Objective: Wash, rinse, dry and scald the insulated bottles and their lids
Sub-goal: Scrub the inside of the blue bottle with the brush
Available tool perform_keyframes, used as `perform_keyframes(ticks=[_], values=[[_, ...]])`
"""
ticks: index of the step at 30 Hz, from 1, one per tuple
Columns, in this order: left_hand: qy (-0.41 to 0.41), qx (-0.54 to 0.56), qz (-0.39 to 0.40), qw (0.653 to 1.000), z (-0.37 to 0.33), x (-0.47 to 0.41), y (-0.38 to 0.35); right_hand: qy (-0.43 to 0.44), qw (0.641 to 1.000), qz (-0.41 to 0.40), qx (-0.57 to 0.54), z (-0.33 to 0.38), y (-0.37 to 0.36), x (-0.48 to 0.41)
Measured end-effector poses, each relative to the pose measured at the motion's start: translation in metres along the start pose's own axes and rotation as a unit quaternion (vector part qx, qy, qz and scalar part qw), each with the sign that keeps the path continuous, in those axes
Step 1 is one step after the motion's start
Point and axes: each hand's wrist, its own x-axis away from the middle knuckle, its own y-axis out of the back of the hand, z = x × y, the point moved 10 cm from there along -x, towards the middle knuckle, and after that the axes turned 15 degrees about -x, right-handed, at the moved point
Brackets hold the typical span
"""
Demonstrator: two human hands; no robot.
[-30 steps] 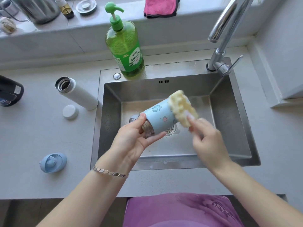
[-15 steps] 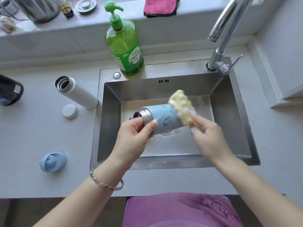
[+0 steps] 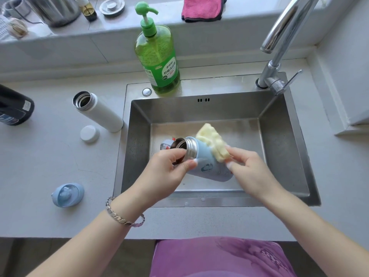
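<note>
The blue bottle [image 3: 207,166] is held over the sink [image 3: 279,146] at the centre of the frame, lying nearly on its side with its open mouth aimed to the upper left. Its neck is bare threaded steel, its body pale blue with small cartoon prints. A yellow sponge [image 3: 213,142] lies against its upper side. Left of the sink, on the grey table [image 3: 50,160], a white bottle [image 3: 99,114] sits with its mouth open, a white lid [image 3: 89,133] just beside it and a blue lid [image 3: 67,194] well apart, at the lower left. A green soap bottle [image 3: 157,60] stands on the sink's back rim, and a steel tap [image 3: 279,56] rises at the upper right. On the ledge [image 3: 60,39] along the top lies a folded pink cloth [image 3: 202,9]. The left hand [image 3: 167,172] reaches in from the lower left, a bracelet [image 3: 119,214] on its wrist, and its fingers [image 3: 188,164] are curled round the blue bottle's neck — the thumb on the body just below the steel. The right hand [image 3: 251,172] comes from the lower right, its fingers [image 3: 235,154] pinching the sponge's near end and pressing it to the bottle.
</note>
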Motion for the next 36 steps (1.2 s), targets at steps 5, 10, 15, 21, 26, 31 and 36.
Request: perform_keyframes(ticks=[5, 10, 15, 21, 26, 31, 36], values=[[-0.010, -0.006, 0.007, 1.000, 0.003, -0.001, -0.004, -0.018, 0.999, 0.008, 0.050, -0.001, -0.002, -0.005], [-0.029, -0.015, 0.020, 0.999, 0.003, -0.001, -0.005, 0.023, 0.996, 0.033, 0.084, 0.013, -0.016, -0.001], [-0.038, -0.025, 0.010, 0.999, 0.006, -0.005, 0.000, -0.022, 0.988, 0.004, 0.150, 0.000, 0.000, -0.008], [-0.022, -0.010, 0.005, 1.000, 0.013, -0.009, -0.005, -0.011, 0.993, 0.021, 0.118, -0.002, -0.004, -0.005], [-0.002, -0.104, -0.012, 0.994, 0.043, -0.022, -0.016, -0.081, 0.986, -0.068, 0.127, -0.038, 0.049, -0.023], [0.003, -0.224, 0.015, 0.974, 0.080, -0.053, -0.060, -0.093, 0.982, -0.123, 0.109, -0.051, 0.081, -0.033], [-0.039, -0.334, 0.037, 0.941, 0.115, -0.079, -0.107, -0.114, 0.984, -0.109, 0.085, -0.075, 0.073, -0.040]])
